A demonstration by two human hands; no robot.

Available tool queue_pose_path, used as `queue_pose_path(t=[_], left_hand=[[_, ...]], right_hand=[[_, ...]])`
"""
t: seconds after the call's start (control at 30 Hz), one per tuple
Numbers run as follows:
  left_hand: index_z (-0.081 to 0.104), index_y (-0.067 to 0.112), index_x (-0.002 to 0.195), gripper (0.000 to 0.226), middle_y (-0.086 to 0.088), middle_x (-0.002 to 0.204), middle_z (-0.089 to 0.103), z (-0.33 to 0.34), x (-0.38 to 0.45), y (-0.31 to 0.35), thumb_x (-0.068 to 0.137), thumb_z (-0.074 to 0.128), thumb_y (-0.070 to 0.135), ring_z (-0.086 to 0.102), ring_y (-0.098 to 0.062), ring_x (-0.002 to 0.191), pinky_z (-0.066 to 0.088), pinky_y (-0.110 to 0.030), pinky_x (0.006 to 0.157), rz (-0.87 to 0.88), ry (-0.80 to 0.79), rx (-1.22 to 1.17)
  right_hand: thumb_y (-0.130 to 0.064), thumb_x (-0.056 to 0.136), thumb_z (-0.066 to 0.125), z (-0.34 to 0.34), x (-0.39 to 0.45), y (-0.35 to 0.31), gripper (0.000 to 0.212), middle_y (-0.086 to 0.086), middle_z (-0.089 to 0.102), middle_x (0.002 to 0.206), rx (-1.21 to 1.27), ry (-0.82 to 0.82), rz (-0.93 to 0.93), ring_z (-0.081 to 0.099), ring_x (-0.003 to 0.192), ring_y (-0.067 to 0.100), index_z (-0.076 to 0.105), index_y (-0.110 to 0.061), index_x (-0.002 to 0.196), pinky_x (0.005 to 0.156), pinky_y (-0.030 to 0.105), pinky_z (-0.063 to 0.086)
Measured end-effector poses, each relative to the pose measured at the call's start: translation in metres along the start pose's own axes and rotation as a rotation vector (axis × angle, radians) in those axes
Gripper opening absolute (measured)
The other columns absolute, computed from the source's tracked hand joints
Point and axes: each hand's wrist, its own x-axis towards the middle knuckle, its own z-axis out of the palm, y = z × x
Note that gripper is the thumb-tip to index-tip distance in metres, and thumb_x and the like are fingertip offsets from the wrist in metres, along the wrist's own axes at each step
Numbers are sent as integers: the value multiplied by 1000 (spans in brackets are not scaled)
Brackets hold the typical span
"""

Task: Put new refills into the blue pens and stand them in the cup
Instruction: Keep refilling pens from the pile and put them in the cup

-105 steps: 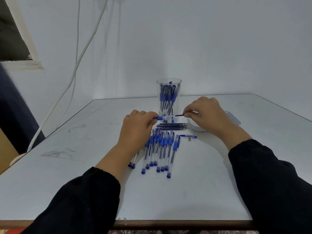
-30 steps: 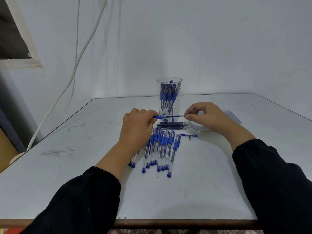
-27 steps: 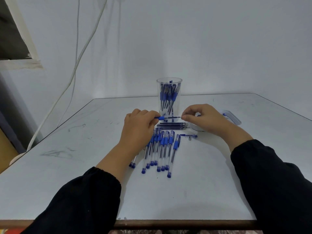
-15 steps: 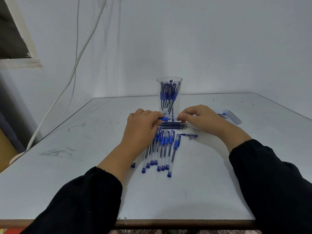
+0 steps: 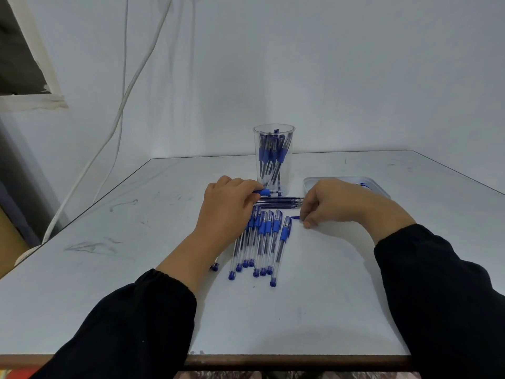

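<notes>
A clear cup (image 5: 273, 132) with several blue pens in it stands at the table's middle back. In front of it lies a bundle of dark refills (image 5: 281, 202). Nearer me, a row of several blue-gripped pens (image 5: 284, 233) lies side by side. My left hand (image 5: 226, 209) grips one blue pen (image 5: 263, 192) just before the cup, tip pointing right. My right hand (image 5: 336, 203) is lowered to the table, and its fingertips pinch a small blue pen piece (image 5: 294, 218) right of the row.
A clear plastic tray (image 5: 378, 188) lies flat behind my right hand, with a small blue part in it. A white cable (image 5: 120, 110) hangs down the wall at the left. The table's front edge (image 5: 273, 361) is close to me.
The refill went into the pen as my right hand pushed toward my left. My right hand then let go and dropped to the small blue piece on the table.
</notes>
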Motion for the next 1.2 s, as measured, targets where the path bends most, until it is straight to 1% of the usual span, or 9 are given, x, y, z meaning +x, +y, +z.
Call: queue_pose_path(t=[0.13, 0.3, 0.37, 0.43, 0.67, 0.8, 0.93, 1.13, 1.2], left_hand=[[62, 26, 115, 23, 9, 106, 66, 0, 0, 0, 96, 50, 25, 48, -14, 99, 19, -21, 82, -6, -14, 8], [62, 26, 116, 24, 8, 106, 66, -1, 1, 1, 96, 48, 25, 48, -13, 100, 21, -23, 84, -23, -11, 3], [62, 26, 117, 24, 8, 107, 66, -1, 1, 2, 96, 48, 26, 48, -14, 100, 22, -24, 84, -27, -11, 7], [62, 26, 116, 24, 7, 107, 66, -1, 2, 1, 96, 49, 26, 48, -14, 100, 22, -24, 84, -23, -6, 8], [61, 26, 117, 25, 7, 109, 65, -2, 1, 2, 97, 47, 27, 48, -14, 102, 21, -24, 84, -26, -12, 5], [61, 27, 117, 25, 7, 107, 66, -2, 2, 1, 97, 48, 28, 48, -14, 100, 22, -24, 83, -21, -7, 7], [62, 26, 116, 24, 7, 106, 66, -2, 2, 1, 96, 49, 28, 49, -14, 99, 23, -24, 83, -4, -1, -8], [63, 25, 113, 22, 6, 102, 67, -1, 2, 1, 95, 51, 26, 50, -16, 96, 24, -25, 81, 15, 27, -16], [64, 24, 112, 21, 6, 101, 68, -1, 1, 1, 94, 52, 25, 51, -16, 94, 25, -26, 81, 24, 36, -21]], right_hand=[[-19, 77, 77, 0, 0, 0, 10, -13, 70, 76, 46, 13, -4, 62, 76, 2, 77, -23, 86, 71, 16, 48], [-19, 75, 80, 0, 3, -5, 11, -11, 72, 76, 416, 292, -19, 66, 82, 5, 74, -28, 76, 76, 19, 47], [-17, 74, 80, 2, 5, -9, 11, -5, 73, 78, 550, 347, -4, 68, 85, 11, 73, -26, 76, 82, 24, 50], [-16, 74, 81, 6, 6, -12, 11, -3, 74, 77, 624, 374, 11, 69, 84, 12, 73, -23, 75, 83, 26, 51], [-14, 73, 82, 11, 8, -16, 11, 0, 73, 72, 760, 381, 8, 68, 72, 8, 73, -19, 77, 74, 21, 51], [-8, 72, 81, 14, 10, -16, 13, 4, 73, 71, 778, 350, -2, 69, 75, 13, 74, -17, 80, 85, 30, 55], [-5, 74, 79, 16, 11, -17, 15, 8, 74, 75, 789, 317, -16, 70, 79, 17, 74, -16, 82, 88, 33, 55], [-21, 86, 70, 17, 10, -20, 3, 1, 74, 81, 737, 281, -46, 66, 83, 15, 72, -20, 85, 86, 29, 49], [-29, 92, 62, 19, 10, -21, 15, -1, 73, 79, 697, 272, -31, 59, 78, 16, 72, -20, 84, 80, 30, 45]])
